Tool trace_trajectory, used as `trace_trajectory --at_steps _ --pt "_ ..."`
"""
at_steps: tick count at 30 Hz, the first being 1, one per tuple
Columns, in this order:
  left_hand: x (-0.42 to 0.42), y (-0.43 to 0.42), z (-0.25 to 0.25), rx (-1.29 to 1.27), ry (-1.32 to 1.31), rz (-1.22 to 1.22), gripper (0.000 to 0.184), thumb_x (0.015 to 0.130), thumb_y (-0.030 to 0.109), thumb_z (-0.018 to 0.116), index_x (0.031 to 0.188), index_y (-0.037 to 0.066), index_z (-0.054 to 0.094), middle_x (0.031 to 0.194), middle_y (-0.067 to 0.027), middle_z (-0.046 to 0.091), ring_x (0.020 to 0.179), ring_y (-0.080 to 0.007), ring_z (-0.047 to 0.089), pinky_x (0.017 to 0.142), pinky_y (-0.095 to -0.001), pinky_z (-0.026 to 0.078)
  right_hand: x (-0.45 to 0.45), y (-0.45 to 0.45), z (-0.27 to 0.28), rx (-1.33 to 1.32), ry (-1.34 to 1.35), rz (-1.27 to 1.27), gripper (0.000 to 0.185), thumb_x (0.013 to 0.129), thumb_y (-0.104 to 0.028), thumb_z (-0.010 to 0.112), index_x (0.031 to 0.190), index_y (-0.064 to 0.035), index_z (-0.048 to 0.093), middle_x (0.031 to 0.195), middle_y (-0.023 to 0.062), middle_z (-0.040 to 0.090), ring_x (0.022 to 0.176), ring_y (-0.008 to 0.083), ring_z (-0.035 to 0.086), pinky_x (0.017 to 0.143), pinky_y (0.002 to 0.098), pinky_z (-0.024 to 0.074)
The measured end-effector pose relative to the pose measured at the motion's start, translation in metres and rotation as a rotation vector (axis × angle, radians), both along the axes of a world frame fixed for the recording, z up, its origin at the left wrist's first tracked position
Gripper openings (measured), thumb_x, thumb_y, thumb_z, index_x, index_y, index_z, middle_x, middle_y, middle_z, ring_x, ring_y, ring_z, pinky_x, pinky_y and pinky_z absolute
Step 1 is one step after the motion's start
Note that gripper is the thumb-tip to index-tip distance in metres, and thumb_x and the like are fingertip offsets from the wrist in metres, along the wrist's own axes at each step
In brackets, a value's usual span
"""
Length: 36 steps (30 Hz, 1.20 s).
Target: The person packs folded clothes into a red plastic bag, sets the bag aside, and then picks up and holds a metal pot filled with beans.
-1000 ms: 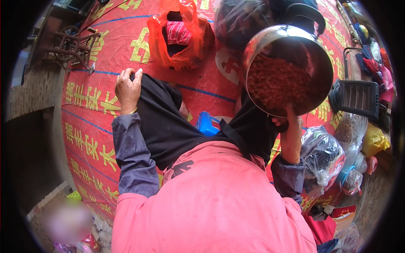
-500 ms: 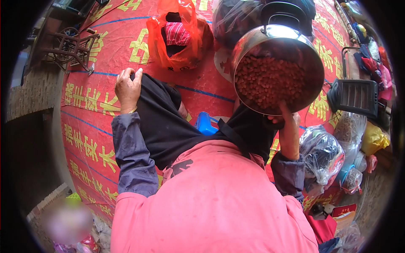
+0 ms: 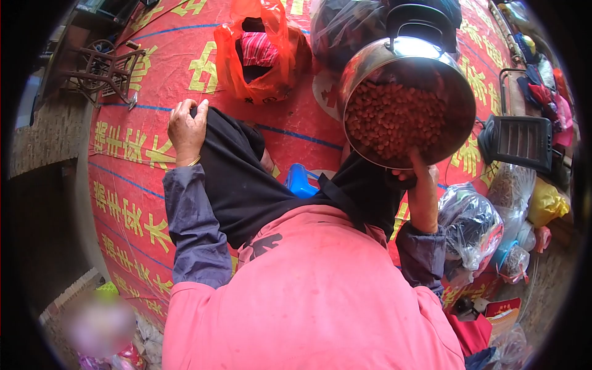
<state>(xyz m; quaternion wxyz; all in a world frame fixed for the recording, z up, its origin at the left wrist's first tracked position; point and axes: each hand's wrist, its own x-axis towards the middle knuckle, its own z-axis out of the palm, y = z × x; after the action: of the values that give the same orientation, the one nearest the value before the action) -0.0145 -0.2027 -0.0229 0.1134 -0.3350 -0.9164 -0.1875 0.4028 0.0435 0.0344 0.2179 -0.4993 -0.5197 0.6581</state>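
Observation:
A metal pot (image 3: 455, 69) tilts toward me over my right thigh, its inner bottom covered with small reddish peanuts (image 3: 394, 117). My right hand (image 3: 423, 185) is closed round the pot's near dark handle, with one digit reaching over the rim toward the peanuts. The far handle (image 3: 421, 24) stands out on the opposite side. On my left knee, in black trousers, lies my left hand (image 3: 187, 131), holding nothing, its thumb apart from the fingers. Part of a blue plastic object (image 3: 301, 180) shows between my legs.
An orange plastic bag (image 3: 271, 83) with striped cloth inside stands ahead on the red printed sheet (image 3: 132, 145). Beyond the pot sits a clear bag (image 3: 345, 37) with dark contents. To the right are a black lamp-like unit (image 3: 521, 142) and several bags (image 3: 468, 222). A small brown chair (image 3: 102, 71) is far left.
The pot has shifted very slightly to the right, with my right hand still on its handle. My left hand has stayed on the knee.

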Motion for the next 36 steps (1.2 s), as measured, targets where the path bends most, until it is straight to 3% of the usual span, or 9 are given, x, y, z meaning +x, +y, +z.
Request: trace_trajectory --at_steps 14,36 --pt "0.0017 0.0017 0.0017 0.0 -0.002 0.009 0.031 0.09 0.037 0.07 0.088 0.006 0.066 0.089 -0.0113 0.068 0.09 -0.0341 0.064 0.077 -0.0445 0.05 0.0005 0.0001 -0.0024 -0.021 0.018 -0.019 0.04 0.094 -0.043 0.064 0.1 -0.0031 0.067 0.077 0.007 0.072 0.066 0.0091 0.057 0.062 0.0232 0.0415" --pt "0.0036 0.0044 0.0035 -0.007 0.0 0.011 0.032 0.09 0.038 0.069 0.088 0.006 0.066 0.09 -0.011 0.068 0.09 -0.0343 0.063 0.077 -0.0451 0.05 0.0004 0.0 -0.0071 -0.012 0.01 -0.029 0.045 0.093 -0.044 0.067 0.101 -0.0003 0.066 0.078 0.0081 0.07 0.068 0.0114 0.061 0.063 0.0242 0.0455"
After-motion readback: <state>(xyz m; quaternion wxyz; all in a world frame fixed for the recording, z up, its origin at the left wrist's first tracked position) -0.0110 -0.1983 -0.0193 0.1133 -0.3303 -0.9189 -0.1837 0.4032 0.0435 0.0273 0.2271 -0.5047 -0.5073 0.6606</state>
